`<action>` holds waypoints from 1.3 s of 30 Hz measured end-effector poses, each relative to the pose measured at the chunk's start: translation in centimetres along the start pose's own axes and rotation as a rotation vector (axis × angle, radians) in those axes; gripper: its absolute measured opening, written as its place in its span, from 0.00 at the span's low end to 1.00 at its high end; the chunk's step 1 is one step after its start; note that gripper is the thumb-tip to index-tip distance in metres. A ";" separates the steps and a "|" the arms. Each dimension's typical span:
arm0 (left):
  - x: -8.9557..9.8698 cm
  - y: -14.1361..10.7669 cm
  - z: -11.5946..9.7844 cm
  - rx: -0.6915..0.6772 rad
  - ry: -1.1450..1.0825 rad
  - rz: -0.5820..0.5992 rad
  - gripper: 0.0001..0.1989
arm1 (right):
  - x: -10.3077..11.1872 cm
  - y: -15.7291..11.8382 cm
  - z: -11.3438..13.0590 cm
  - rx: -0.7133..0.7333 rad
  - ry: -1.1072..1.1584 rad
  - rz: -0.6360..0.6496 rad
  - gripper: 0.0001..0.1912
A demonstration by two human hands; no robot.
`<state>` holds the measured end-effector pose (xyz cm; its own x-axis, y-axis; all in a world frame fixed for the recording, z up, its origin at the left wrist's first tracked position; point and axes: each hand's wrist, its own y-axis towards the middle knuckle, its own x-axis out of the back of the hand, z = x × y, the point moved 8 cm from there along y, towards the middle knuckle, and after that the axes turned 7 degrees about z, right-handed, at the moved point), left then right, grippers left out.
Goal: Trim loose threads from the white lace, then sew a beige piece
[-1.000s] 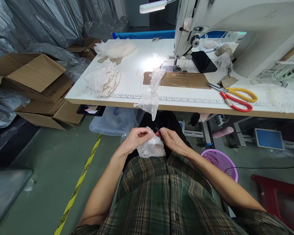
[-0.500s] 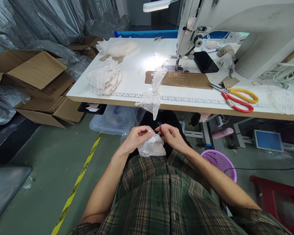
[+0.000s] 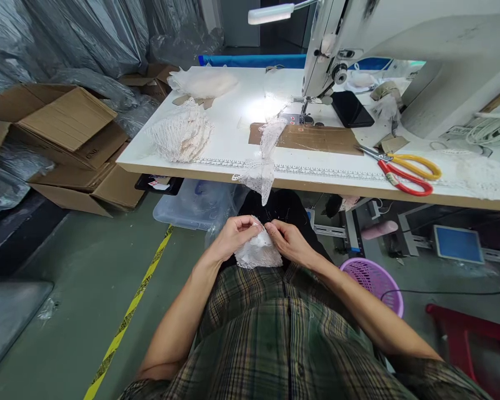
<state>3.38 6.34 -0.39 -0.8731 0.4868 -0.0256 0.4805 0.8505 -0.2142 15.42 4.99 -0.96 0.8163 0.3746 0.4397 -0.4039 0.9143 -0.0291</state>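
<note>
Low over my lap, my left hand [image 3: 236,238] pinches the upper edge of a small white lace piece [image 3: 258,253] between thumb and fingers. My right hand [image 3: 289,240] is closed in a pinch at the right upper edge of that lace, its fingertips almost meeting the left ones. Whatever sits in the right fingertips is too small to make out. Above the hands, a strip of white lace [image 3: 258,173] runs from the sewing machine [image 3: 316,61] and hangs over the table's front edge.
On the white table [image 3: 225,119] are a lace stack [image 3: 182,133], a sheer white fabric pile [image 3: 204,83], a brown cardboard strip [image 3: 316,139], a black phone [image 3: 351,109] and red-and-yellow-handled scissors [image 3: 404,169]. A purple basket [image 3: 373,283] stands at lower right, cardboard boxes [image 3: 62,122] at left.
My right hand has turned slightly and its fingertips have moved down against the lace. A thin shiny thing seen at them before no longer shows clearly. My left hand keeps its pinch.
</note>
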 end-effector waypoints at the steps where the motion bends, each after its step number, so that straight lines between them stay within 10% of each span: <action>1: 0.0 0.0 0.3 0.010 0.009 -0.002 0.14 | -0.2 -0.2 -0.3 -0.004 0.039 0.025 0.21; 6: 0.3 -0.1 0.8 0.014 0.309 -0.016 0.14 | -1.5 -1.6 -1.4 -0.056 0.139 0.231 0.18; 16: 1.1 2.9 -3.8 -0.295 0.752 -0.351 0.10 | 5.7 -0.1 1.4 0.062 -0.067 -0.246 0.09; 24: -5.8 -0.3 -3.1 -0.594 1.056 -0.009 0.11 | 6.4 0.1 2.0 0.012 -0.317 -0.468 0.14; 31: 0.8 -0.2 -4.2 -0.468 0.503 -0.266 0.20 | 3.6 -1.1 2.7 0.159 -0.117 -0.195 0.06; 36: -1.3 1.8 -0.6 -0.148 -0.247 0.249 0.30 | 0.9 -2.4 3.9 0.260 0.013 0.007 0.09; 39: -1.9 1.3 0.4 -0.054 -0.374 0.255 0.21 | 0.7 -2.5 3.7 0.249 0.028 0.033 0.10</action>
<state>5.66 6.41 -1.00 -0.6913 0.5850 -0.4241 0.6789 0.7269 -0.1039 15.46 2.40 2.68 0.8106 0.4110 0.4172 -0.5172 0.8365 0.1809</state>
